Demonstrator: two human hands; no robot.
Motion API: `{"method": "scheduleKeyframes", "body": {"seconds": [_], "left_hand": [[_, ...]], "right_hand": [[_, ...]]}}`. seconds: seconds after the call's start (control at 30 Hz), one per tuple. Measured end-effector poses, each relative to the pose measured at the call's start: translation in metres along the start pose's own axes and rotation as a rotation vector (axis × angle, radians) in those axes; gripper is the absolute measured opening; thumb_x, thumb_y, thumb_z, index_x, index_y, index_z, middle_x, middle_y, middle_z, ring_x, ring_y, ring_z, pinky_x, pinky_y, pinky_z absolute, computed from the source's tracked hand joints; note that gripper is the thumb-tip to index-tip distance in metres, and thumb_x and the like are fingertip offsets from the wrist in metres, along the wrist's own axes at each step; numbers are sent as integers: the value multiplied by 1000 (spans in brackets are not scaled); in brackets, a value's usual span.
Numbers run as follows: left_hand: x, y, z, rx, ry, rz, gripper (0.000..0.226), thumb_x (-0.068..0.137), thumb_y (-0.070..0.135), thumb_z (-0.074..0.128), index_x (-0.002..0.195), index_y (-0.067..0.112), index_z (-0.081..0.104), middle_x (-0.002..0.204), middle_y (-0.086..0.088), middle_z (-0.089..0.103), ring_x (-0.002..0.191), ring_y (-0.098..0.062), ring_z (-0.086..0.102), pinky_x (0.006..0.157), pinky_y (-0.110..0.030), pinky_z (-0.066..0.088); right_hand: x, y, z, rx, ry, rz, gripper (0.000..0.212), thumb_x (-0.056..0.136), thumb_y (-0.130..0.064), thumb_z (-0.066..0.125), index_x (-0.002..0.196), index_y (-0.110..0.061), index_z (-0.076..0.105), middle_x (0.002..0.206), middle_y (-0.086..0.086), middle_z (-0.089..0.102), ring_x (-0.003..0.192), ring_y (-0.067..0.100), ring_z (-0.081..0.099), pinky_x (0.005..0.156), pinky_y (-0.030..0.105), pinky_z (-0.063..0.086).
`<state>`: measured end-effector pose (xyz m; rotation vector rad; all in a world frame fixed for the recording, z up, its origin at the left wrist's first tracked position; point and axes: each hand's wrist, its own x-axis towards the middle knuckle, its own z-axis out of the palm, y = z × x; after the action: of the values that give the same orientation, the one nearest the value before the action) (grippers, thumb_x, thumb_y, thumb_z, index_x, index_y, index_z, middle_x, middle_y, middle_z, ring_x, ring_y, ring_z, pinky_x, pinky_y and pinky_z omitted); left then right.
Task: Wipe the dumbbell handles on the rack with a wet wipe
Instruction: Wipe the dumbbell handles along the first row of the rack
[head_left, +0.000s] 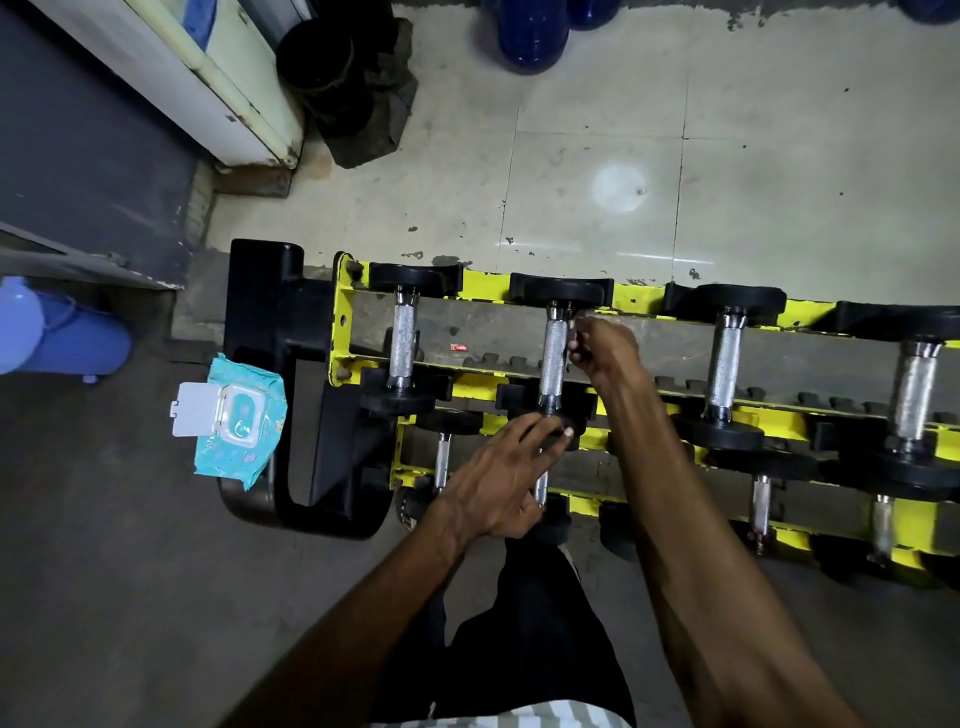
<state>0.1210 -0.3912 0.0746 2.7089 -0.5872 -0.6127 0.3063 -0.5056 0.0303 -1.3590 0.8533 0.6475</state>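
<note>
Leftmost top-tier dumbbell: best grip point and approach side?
Grip the knurled steel handle mid-length, coming from above. It lies bare across the open gap between the yellow rails, while both black heads sit in cradles and offer no clearance.

Rack (340, 322): yellow rails, black end frame. Dumbbells (402, 343) on the rack: black heads, silver handles with cross-hatch knurling. Wipe packet (260, 415), left of the rack: turquoise, pale print, white flip lid (195, 410). Beyond the rack: beige floor tiles (597, 130), blue bottles (530, 36).
</note>
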Motion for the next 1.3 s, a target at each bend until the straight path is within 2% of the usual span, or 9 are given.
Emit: {"method": "scheduleKeyframes", "body": {"seconds": [0.17,0.27,0.47,0.63,0.87,0.93,1.03,1.17,1.3], "left_hand": [[1,1,-4,-19,5,0,92,64,32,67,149,5,45,150,-11,38,139,-27,32,105,-33,45],[0,3,-6,-12,-3,-5,87,65,32,65,146,8,49,151,-9,37,140,-26,32,101,-30,47],[1,6,-6,-44,-17,-29,88,62,29,66,145,9,49,151,-9,35,140,-26,32,100,-27,45],[1,7,-8,-37,-2,-34,88,59,26,66,144,8,51,150,-10,38,139,-26,32,100,-24,41],[2,7,-3,-37,-56,-62,98,68,27,66,157,9,30,159,-11,25,146,-28,20,103,-36,47],[2,7,-2,-36,-57,-61,98,67,27,66,157,8,32,157,-11,26,145,-28,22,103,-35,47],[2,5,0,-31,-42,-54,98,64,27,67,154,7,37,154,-12,31,142,-27,26,101,-33,48],[1,6,2,-3,-27,-52,101,62,29,68,156,7,36,153,-12,32,141,-28,26,102,-34,48],[0,6,0,4,-17,-48,101,62,31,69,155,8,36,151,-11,32,140,-27,27,102,-35,48]], "right_hand": [[-8,19,-3,-180,221,-443,15,70,-11,86,70,-19,73,74,-4,73,66,8,68,68,17,54],[-14,19,1,-328,264,-661,15,68,-22,89,73,-16,76,72,-6,73,65,3,67,65,15,51],[-13,23,-9,-564,168,-784,20,65,-27,89,66,-17,71,67,-7,70,62,6,66,62,27,57],[-23,45,-31,-909,33,-656,28,58,-34,91,59,-15,71,58,-4,69,54,7,66,56,31,59],[-17,58,-49,-841,-6,-377,21,69,-14,87,70,-18,66,75,1,73,68,14,67,64,28,54],[-13,63,-47,-906,-43,-415,7,74,-8,75,77,-12,71,75,4,73,72,21,71,62,30,56],[-10,64,-42,-937,-168,-483,17,73,-1,65,85,-8,74,80,11,74,73,21,68,65,36,56],[-9,51,-37,-925,-253,-431,24,78,4,57,88,-9,73,73,4,67,63,11,59,50,18,45],[1,38,-31,-725,-84,-319,20,74,9,56,77,-7,67,67,3,61,62,18,58,55,24,44]]}}
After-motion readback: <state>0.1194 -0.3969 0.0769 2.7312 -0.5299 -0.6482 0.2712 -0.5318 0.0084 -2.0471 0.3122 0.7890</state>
